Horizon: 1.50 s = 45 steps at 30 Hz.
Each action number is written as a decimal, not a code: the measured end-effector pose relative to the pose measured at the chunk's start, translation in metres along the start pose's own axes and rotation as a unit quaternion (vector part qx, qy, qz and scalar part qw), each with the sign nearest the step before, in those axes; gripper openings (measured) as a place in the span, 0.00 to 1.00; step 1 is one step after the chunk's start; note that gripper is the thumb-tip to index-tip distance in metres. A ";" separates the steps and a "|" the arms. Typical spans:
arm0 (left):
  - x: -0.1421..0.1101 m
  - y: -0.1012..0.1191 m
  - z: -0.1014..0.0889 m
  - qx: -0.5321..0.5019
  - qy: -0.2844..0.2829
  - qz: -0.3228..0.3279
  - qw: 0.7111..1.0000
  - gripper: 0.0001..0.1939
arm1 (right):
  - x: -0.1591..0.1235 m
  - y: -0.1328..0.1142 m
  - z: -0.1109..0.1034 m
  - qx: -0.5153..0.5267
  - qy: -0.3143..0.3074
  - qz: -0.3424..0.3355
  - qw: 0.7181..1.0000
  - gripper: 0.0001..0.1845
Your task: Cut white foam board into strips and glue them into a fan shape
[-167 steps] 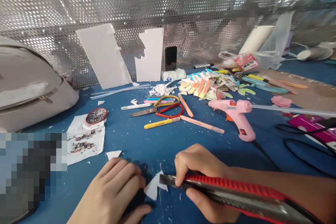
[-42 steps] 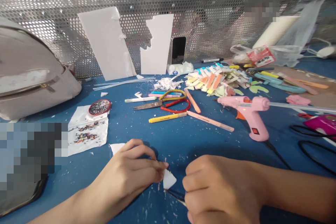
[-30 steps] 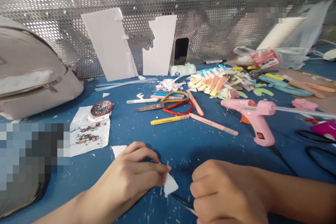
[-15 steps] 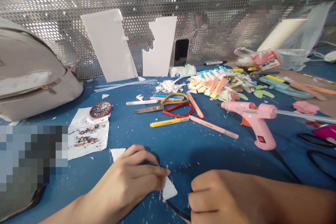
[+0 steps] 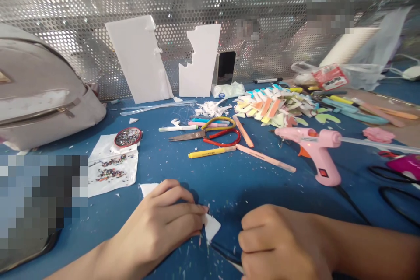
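Note:
My left hand (image 5: 170, 218) is closed, its fingertips pinching a small white foam-board scrap (image 5: 212, 227) low over the blue tabletop. Part of that scrap is hidden under the fingers. Behind the same hand, another white piece (image 5: 147, 189) pokes out on the table. My right hand (image 5: 272, 240) makes a fist around a thin, dark, slender tool (image 5: 225, 254). Its narrow end points left at the lower edge of the scrap; the fist hides the rest, so I cannot tell its exact kind.
Scissors (image 5: 187, 136) with yellow and red handles lie ahead among several markers. At right rests a pink glue gun (image 5: 328, 166) with its cord. White boards (image 5: 141, 61) lean against perforated metal. Left are a grey backpack (image 5: 49, 78) and a paper sheet (image 5: 129, 177) with beads.
The white scrap has tilted and turned slightly at my left fingertips. My right fist, with the thin tool, has shifted a little up and right. The view has moved slightly.

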<state>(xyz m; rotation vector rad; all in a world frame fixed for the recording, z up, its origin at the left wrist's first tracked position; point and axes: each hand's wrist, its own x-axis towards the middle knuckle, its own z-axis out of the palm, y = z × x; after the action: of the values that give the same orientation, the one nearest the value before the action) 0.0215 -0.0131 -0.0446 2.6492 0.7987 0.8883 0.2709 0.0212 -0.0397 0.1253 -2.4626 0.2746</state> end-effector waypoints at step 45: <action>0.086 -0.004 -0.044 0.182 0.088 -0.003 0.979 0.09 | -0.011 0.018 -0.004 0.060 0.206 0.141 0.966 0.11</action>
<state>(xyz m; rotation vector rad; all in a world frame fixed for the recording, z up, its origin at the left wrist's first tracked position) 0.0503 0.0413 0.0305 2.9027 1.1057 1.0786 0.2788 0.0402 -0.0466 -0.2153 -2.0433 0.5181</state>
